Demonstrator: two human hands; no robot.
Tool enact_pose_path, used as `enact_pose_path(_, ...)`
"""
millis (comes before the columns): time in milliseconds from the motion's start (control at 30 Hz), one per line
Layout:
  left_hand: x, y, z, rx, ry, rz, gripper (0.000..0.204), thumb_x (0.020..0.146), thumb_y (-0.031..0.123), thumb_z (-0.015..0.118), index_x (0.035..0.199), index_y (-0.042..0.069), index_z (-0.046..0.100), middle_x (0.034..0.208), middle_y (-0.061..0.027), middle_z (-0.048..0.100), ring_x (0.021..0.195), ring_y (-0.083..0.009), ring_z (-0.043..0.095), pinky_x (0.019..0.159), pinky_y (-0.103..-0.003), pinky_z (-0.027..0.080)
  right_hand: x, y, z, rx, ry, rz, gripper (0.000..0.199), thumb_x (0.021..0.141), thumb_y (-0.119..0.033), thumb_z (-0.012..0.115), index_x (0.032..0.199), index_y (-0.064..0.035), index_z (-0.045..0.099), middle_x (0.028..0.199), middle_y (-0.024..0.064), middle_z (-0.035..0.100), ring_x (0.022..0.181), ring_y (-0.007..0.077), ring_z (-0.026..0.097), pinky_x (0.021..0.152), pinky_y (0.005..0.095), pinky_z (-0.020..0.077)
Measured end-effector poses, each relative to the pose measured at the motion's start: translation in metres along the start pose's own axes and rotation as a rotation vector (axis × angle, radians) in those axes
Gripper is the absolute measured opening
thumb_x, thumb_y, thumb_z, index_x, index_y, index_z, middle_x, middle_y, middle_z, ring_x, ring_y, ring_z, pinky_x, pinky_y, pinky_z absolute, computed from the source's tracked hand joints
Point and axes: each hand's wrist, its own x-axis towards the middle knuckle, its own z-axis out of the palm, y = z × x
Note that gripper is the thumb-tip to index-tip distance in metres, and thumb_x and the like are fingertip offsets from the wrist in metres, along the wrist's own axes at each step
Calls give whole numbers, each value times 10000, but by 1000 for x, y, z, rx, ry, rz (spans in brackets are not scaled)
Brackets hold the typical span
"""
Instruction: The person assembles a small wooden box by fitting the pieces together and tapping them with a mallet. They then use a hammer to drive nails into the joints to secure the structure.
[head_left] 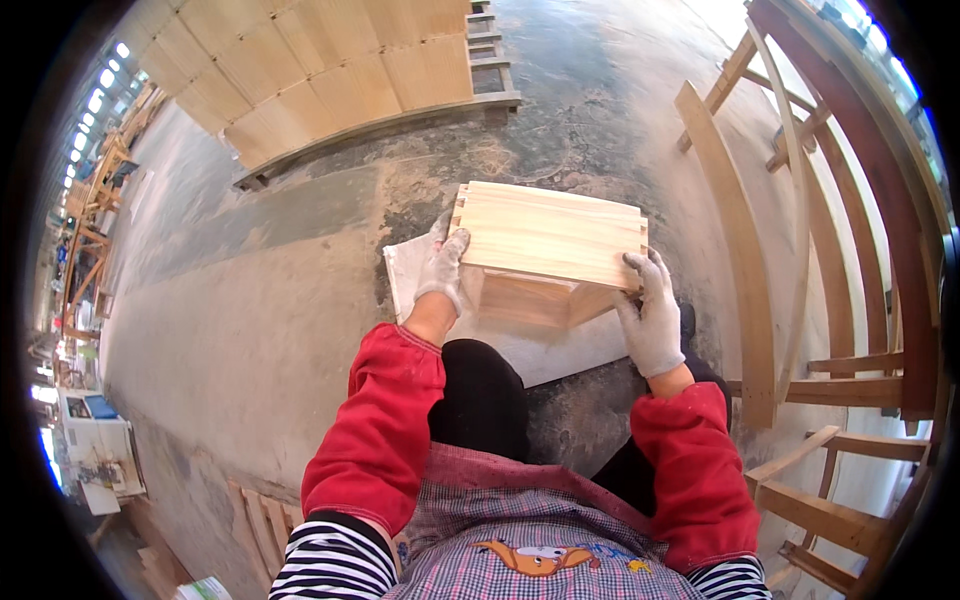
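A pale wooden drawer box (552, 232) with jointed corners is held in front of my knees, its long side panel facing up. My left hand (442, 268), in a white glove with grey fingertips, grips the left end, thumb on the near face. At the right end, my gloved right hand (652, 312) clasps the lower corner, fingers bent over the edge. Beneath the box lies a white sheet or board (575, 362) on the floor. The underside of the box and some of my fingers are hidden.
A large stack of pale wooden boxes (330, 70) stands on a pallet (497, 100) ahead. Wooden frames and planks (735, 230) rise close on the right. A white machine (98, 440) stands at the far left, and slatted wood (262, 530) lies near my left elbow.
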Motion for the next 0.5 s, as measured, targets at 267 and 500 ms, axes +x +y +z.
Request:
enact_pose_path(267,-8,-18,-5,-87,30,67,494,958,93,621,1438,60,510,1333,-65,602,1180,-213,591,1044,-348,461,-1,23,8,315,97,158,798,825,17,616,1548,-29,282,1388,254,555,1246,334,605,1014,374,497)
enact_pose_path(500,-6,-21,-9,-140,95,40,491,960,65,610,1441,68,512,1326,-60,602,1181,-209,584,1034,-353,469,-8,44,20,689,35,307,648,850,60,564,1479,25,408,1391,166,571,1286,210,559,1065,326,450)
